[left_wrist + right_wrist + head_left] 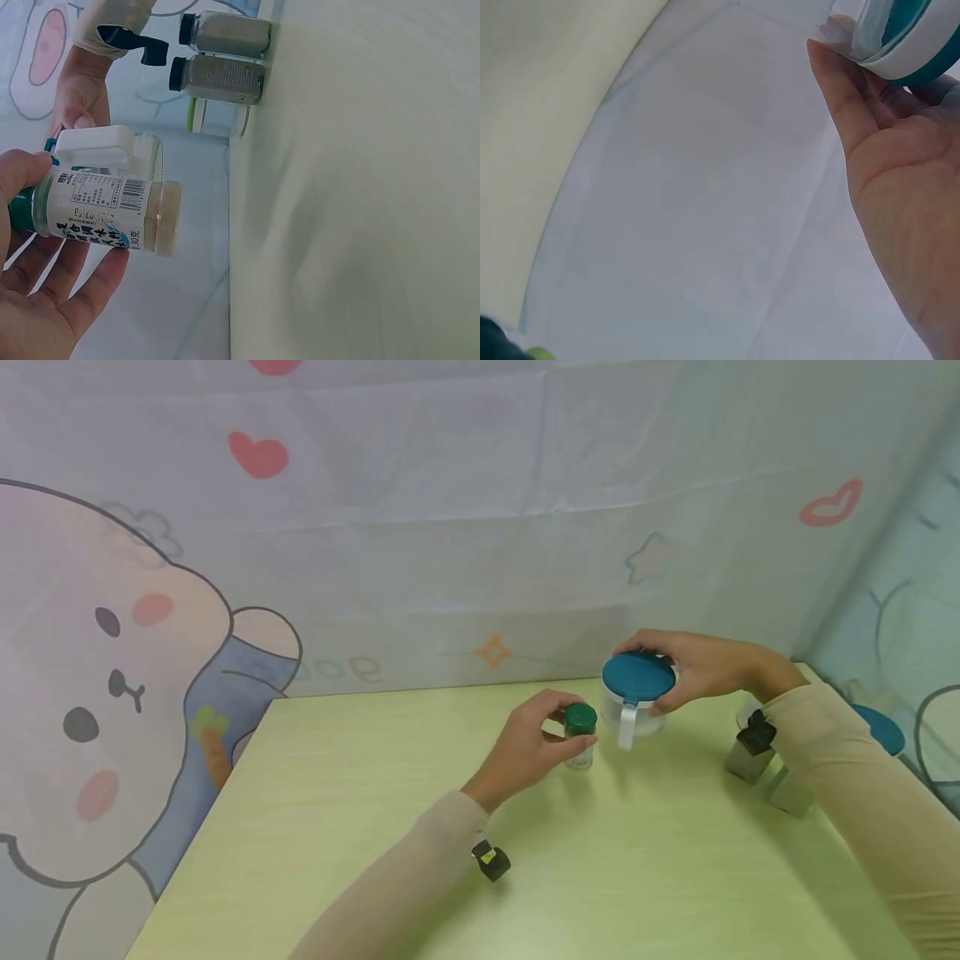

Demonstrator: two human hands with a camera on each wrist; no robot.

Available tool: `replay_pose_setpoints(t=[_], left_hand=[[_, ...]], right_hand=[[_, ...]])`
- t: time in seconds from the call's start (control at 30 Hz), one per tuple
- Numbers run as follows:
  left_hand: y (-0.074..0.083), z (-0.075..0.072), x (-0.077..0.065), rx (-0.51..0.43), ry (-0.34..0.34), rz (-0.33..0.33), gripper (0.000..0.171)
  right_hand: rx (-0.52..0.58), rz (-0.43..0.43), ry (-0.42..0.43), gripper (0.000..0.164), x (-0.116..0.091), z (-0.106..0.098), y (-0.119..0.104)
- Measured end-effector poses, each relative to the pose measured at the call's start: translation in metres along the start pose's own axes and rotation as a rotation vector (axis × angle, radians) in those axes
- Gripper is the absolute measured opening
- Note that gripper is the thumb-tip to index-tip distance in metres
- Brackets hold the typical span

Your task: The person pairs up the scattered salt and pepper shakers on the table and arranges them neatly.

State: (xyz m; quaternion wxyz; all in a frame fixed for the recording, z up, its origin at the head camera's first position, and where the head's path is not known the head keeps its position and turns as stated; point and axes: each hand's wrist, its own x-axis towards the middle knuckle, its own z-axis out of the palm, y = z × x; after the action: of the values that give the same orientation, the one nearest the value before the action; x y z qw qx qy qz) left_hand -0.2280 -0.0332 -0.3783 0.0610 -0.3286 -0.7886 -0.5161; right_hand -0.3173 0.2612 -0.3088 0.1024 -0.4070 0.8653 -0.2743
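Note:
My left hand grips a small clear seasoning jar by its green cap. Its white label carries a barcode, and pale contents lie at the bottom end. To the right, my right hand holds a clear canister from above, fingers around its blue lid. The canister's white handle points toward me. In the right wrist view the fingers lie along the canister's white and teal rim. Both containers are held above the table, close beside each other.
Two dark-capped jars with greyish contents stand on the right of the table, partly behind the right sleeve. Near them is a clear container with a green rim. A blue lid shows past the sleeve. A printed curtain hangs behind.

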Motion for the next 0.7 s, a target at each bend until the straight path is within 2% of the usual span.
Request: replay_pose_setpoints(t=[0.23,0.7], left_hand=[[-0.003,-0.002,-0.009,-0.027,0.001,-0.025,0.036],[-0.004,-0.015,-0.025,-0.001,0.022,-0.031,0.036]], right_hand=[[0.033,-0.016,-0.010,0.075,0.002,0.006,-0.002],[0.047,-0.063,-0.021,0.075,0.012,0.020,-0.004]])
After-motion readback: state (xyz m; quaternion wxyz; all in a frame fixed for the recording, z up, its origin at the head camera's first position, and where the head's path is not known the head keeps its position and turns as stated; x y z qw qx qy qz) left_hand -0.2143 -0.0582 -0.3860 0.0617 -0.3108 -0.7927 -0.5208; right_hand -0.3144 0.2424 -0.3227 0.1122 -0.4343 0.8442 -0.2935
